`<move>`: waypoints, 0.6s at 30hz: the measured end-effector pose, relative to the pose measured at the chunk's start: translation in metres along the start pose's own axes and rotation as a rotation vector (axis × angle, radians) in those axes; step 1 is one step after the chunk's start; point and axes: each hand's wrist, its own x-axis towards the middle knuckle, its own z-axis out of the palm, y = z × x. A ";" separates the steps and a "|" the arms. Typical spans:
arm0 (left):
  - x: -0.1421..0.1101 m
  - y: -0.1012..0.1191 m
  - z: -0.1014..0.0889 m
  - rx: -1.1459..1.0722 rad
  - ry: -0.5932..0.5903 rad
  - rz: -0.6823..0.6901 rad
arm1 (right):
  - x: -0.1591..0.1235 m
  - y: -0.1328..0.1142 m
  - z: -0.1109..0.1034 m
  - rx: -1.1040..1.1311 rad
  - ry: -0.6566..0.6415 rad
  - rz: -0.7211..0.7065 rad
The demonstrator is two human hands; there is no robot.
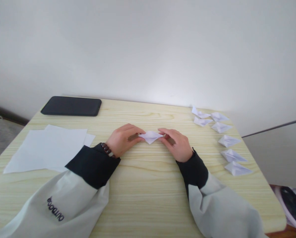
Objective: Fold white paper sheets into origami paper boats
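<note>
A small folded white paper boat point(150, 136) is held over the middle of the table between my two hands. My left hand point(124, 138) pinches its left tip between thumb and fingers. Its right tip is gripped the same way by my right hand point(176, 142). The boat's point faces down towards me, with a crease along its middle. Whether its underside touches the table I cannot tell.
Several folded paper boats point(229, 141) line the table's point(143, 205) right side. White paper sheets point(56, 147) lie overlapping at the left. Behind them rests a black phone point(71, 106), near the white wall point(148, 49) along the table's far edge.
</note>
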 end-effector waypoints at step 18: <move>-0.001 0.000 0.001 -0.035 -0.009 0.020 | -0.001 -0.001 0.000 -0.022 -0.038 -0.126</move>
